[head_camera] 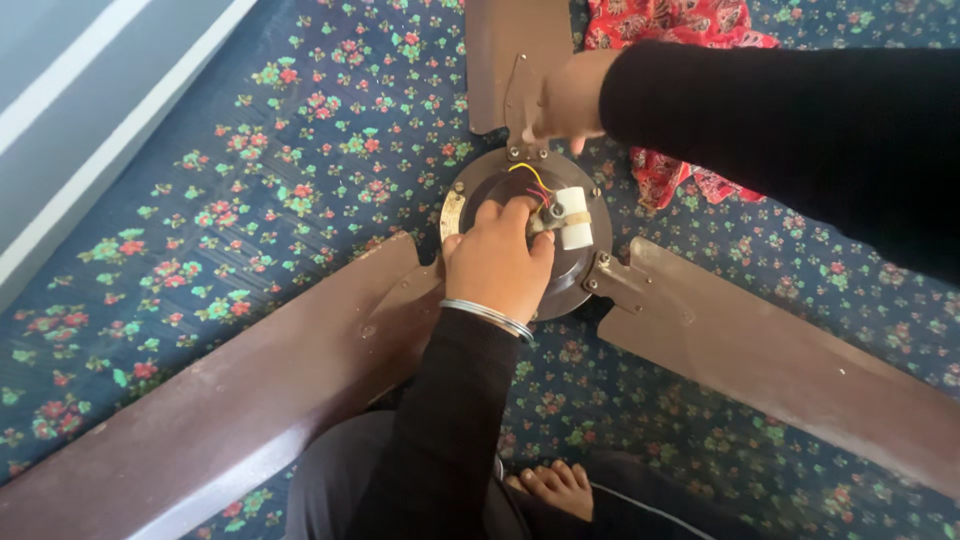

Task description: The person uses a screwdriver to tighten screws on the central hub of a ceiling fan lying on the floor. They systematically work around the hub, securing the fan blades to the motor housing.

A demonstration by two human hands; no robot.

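On a floral sheet (300, 150), our left hand (497, 262) pinches the fan motor's (570, 285) wires (540, 190); our right hand (568, 98) grips the far blade's bracket (520, 100).

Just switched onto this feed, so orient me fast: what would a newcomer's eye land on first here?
A brown ceiling fan lies on a dark floral cloth, three blades spread from its round motor hub. The left hand rests on the hub at the white capacitor and coloured wires; the right hand grips the top blade's bracket.
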